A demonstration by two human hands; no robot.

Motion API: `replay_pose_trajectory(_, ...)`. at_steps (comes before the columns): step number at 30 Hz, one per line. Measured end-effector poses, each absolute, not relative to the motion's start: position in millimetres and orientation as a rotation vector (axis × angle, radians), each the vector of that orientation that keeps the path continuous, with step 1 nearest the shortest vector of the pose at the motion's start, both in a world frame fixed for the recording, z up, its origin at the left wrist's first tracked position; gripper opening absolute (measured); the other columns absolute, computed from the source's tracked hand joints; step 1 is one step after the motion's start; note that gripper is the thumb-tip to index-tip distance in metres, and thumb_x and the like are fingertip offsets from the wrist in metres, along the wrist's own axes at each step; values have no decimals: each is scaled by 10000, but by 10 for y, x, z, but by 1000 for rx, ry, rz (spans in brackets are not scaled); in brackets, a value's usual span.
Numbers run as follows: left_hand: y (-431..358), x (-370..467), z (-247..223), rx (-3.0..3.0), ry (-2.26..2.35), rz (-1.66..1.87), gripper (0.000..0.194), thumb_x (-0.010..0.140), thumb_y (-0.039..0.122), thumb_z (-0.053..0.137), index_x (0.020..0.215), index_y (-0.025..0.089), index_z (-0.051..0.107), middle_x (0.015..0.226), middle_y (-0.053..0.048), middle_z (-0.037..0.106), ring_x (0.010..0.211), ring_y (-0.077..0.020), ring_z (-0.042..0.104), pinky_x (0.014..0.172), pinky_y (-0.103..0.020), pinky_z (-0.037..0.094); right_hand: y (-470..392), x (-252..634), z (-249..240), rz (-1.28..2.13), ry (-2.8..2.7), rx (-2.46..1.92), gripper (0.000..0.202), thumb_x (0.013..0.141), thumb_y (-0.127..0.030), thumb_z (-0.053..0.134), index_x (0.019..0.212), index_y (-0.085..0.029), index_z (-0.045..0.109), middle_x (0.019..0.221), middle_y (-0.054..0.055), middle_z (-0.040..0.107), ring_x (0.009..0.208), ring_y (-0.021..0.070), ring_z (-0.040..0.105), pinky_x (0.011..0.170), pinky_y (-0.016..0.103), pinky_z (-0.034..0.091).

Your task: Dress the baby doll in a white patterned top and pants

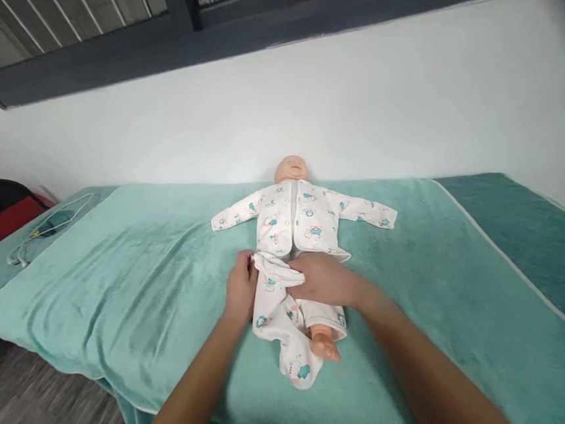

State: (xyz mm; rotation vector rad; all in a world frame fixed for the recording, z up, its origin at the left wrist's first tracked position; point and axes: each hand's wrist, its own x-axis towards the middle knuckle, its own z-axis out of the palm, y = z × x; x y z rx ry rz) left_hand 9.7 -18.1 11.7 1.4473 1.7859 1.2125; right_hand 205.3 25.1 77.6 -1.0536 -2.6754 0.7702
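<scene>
A baby doll [291, 169] lies on its back, head toward the wall and sleeves spread wide. It wears a white patterned jacket [272, 223], parted down the front. White patterned baby trousers [271, 308] cover its legs; one bare foot [326, 345] shows out of a cuff, while the other trouser leg hangs past with no foot visible. My left hand [242, 285] is closed on the waistband at the doll's hip. Across from it, my right hand [322, 278] grips the bunched waistband, its fingertips partly hidden in the cloth.
A green blanket [169, 268] with some wrinkles covers the table under the doll. White cords [33, 244] lie at the far left, near a black and red chair [3, 216]. Behind stand a white wall [401, 96] and a dark window frame [183, 42].
</scene>
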Motion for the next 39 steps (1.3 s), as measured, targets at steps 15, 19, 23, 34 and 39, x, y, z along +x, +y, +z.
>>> replay_pose_trajectory(15, -1265, 325, 208, 995, 1742, 1252, 386, 893, 589, 543, 892, 204, 561, 773, -19, 616, 765, -198, 579, 717, -299, 453, 292, 2122, 797, 986, -2550, -1016, 178, 835, -370, 667, 850, -193, 660, 898, 30, 711, 816, 206, 632, 691, 283, 425)
replay_pose_trajectory(19, -1429, 447, 255, 997, 1576, 1098, 432, 879, 633, 539, 795, 209, 547, 716, -5, 560, 704, -176, 519, 658, -273, 405, 299, 2138, 780, 1110, -2469, -978, 203, 862, -405, 648, 891, -206, 677, 927, 12, 720, 854, 214, 641, 736, 297, 449)
replay_pose_trajectory(23, -1376, 528, 247, 1054, 1584, 1067, 480, 901, 645, 488, 698, 211, 473, 663, 11, 474, 657, -155, 444, 621, -262, 358, 310, 2174, 774, 1170, -2409, -958, 252, 867, -443, 647, 939, -205, 686, 950, 10, 714, 863, 210, 636, 777, 305, 455)
replay_pose_trajectory(34, -1076, 442, 227, 976, 1752, 1268, 451, 920, 622, 460, 731, 213, 466, 661, 23, 475, 651, -155, 440, 603, -263, 355, 344, 2241, 829, 1177, -2524, -968, 513, 703, -648, 755, 918, -198, 632, 975, 24, 650, 882, 217, 586, 767, 307, 437)
replay_pose_trajectory(39, -813, 253, 248, 1085, 1779, 1208, 370, 934, 518, 475, 729, 210, 463, 687, 27, 503, 678, -149, 457, 620, -258, 364, 354, 2242, 795, 1153, -2573, -921, 497, 692, -624, 780, 924, -203, 653, 970, 22, 630, 875, 210, 583, 756, 300, 434)
